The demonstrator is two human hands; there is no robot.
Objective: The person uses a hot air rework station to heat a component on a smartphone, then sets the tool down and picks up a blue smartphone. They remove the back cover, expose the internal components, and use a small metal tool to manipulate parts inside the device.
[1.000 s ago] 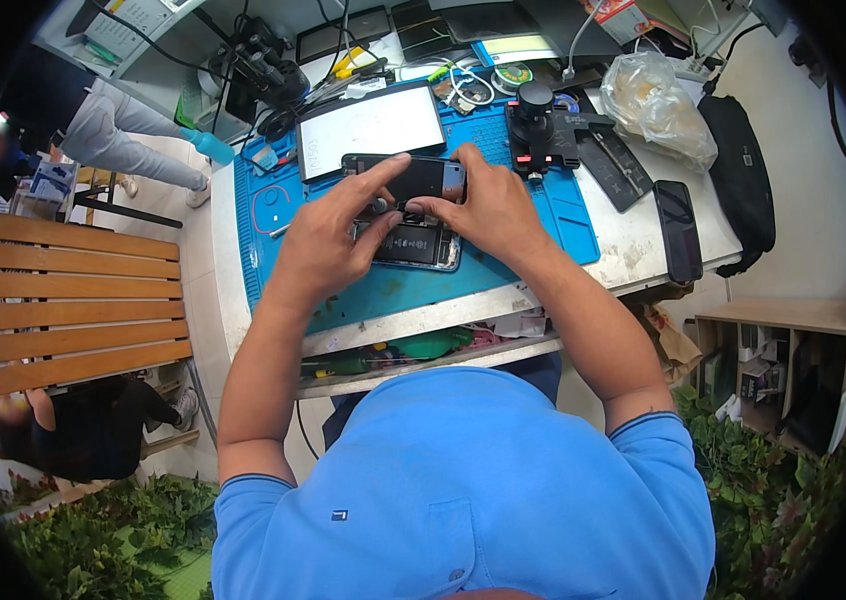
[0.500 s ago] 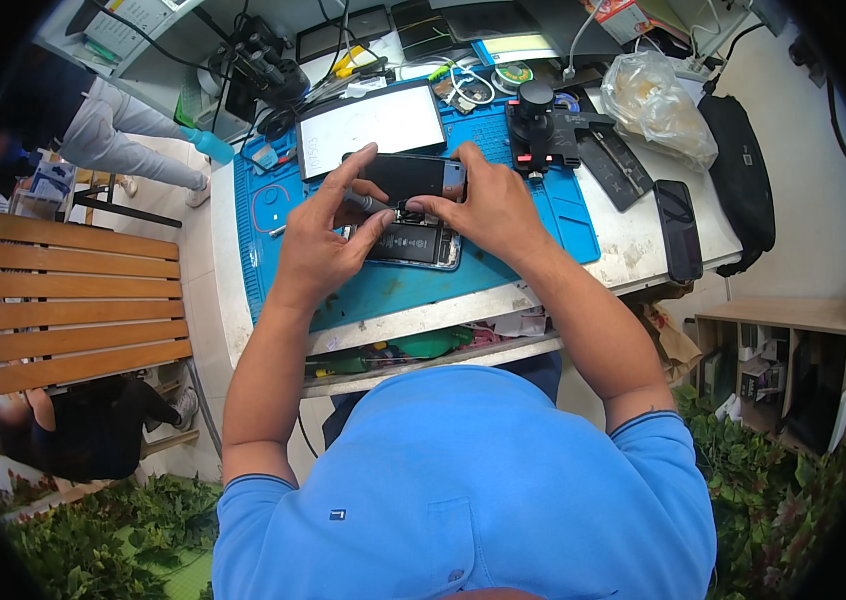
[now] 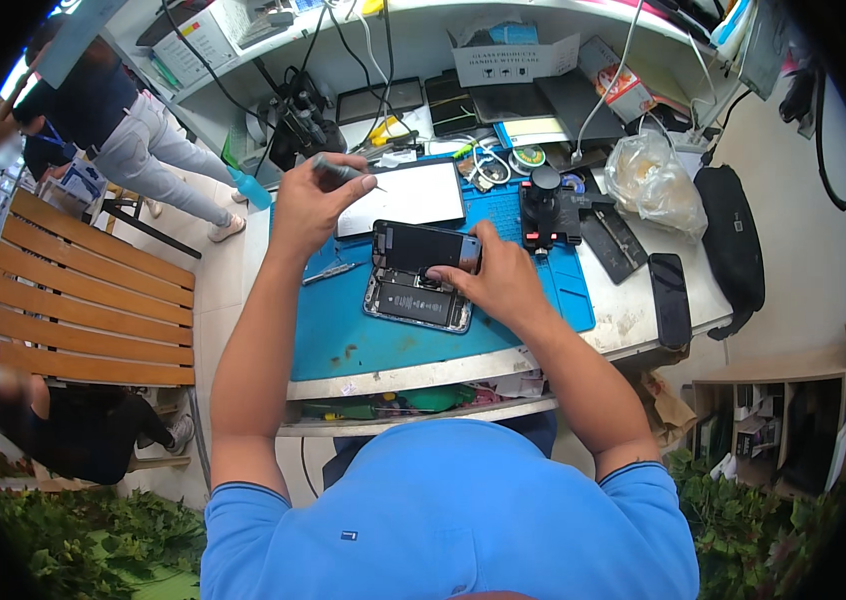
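Observation:
An opened phone lies on the blue mat, its black battery and inner parts bare. Its dark screen panel is lifted at the far side, facing me. My right hand grips the panel's right end, fingers behind it and thumb reaching in at the gap between panel and body. Up and to the left, my left hand pinches a slim grey screwdriver, its thin tip pointing right, above the white board. Another slim metal tool rests on the mat left of the phone.
A black microscope-like stand, a dark phone, a plastic bag and a black pouch occupy the right side. Cables and tools crowd the back. A wooden bench stands left; two people are nearby.
My left hand has lifted away from the phone, up and left, with the screwdriver. My right hand stays at the screen panel. The whole view has shifted, showing more of the back shelf.

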